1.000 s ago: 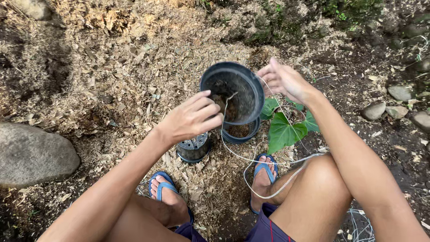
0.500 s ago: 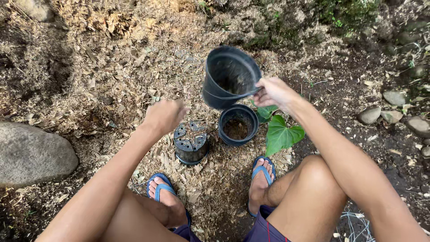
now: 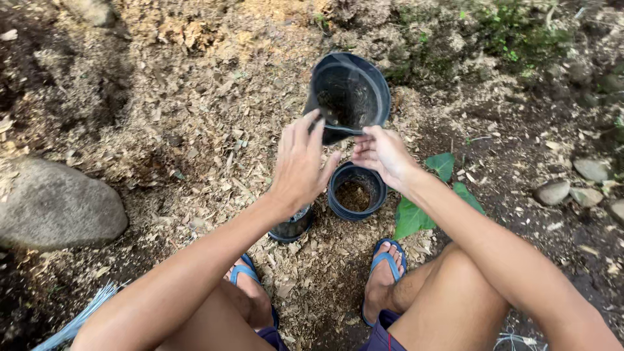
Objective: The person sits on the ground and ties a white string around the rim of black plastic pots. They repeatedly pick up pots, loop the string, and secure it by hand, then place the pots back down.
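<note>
Above the mulch-covered ground (image 3: 195, 130), your right hand (image 3: 383, 155) grips the rim of a tilted black pot (image 3: 348, 96); your left hand (image 3: 300, 166), fingers spread wide, touches its near edge. Below sit 2 smaller pots (image 3: 356, 192).

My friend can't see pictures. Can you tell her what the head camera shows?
A squatting person's right hand holds a tilted black plastic pot above a smaller black pot with soil, while the open left hand reaches toward it. Wood chips cover the ground, with a grey rock at left and green leaves beside blue sandals.
</note>
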